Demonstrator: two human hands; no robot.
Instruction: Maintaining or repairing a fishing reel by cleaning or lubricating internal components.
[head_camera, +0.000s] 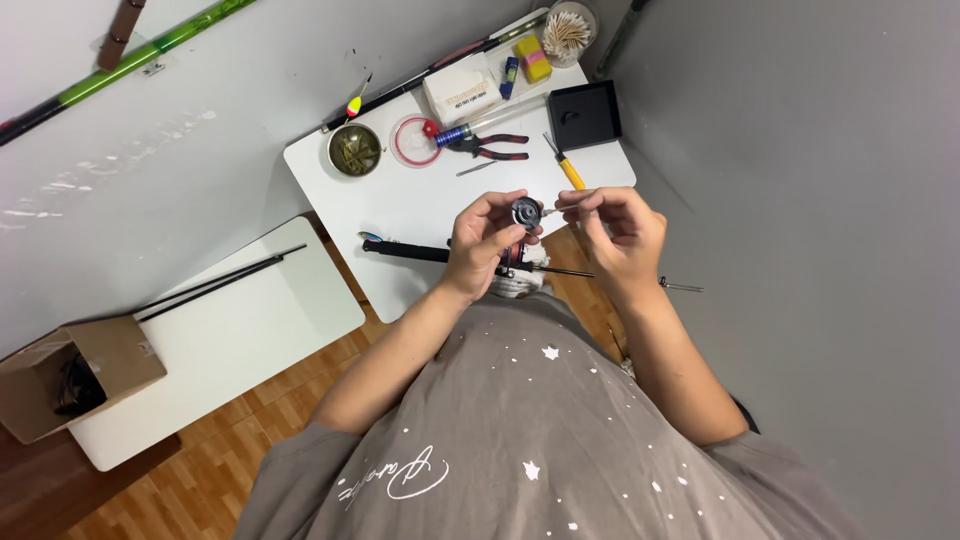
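Observation:
My left hand (483, 240) holds a small round black spool-like part (526, 211) between thumb and fingers, above the white table (410, 200). My right hand (620, 230) pinches a thin light stick (562, 207) whose tip touches that black part. Under my hands a dark fishing rod (405, 250) lies across the table's near edge, its thin metal end (680, 288) poking out to the right past my right wrist.
On the table stand a round metal bowl (354, 149), a clear line spool (412, 141), red-handled pliers (495, 146), a yellow-handled tool (568, 170), a black box (584, 114), a white box (461, 96) and a cotton swab jar (567, 32). A second white table (240, 330) with a cardboard box (75, 375) is on the left.

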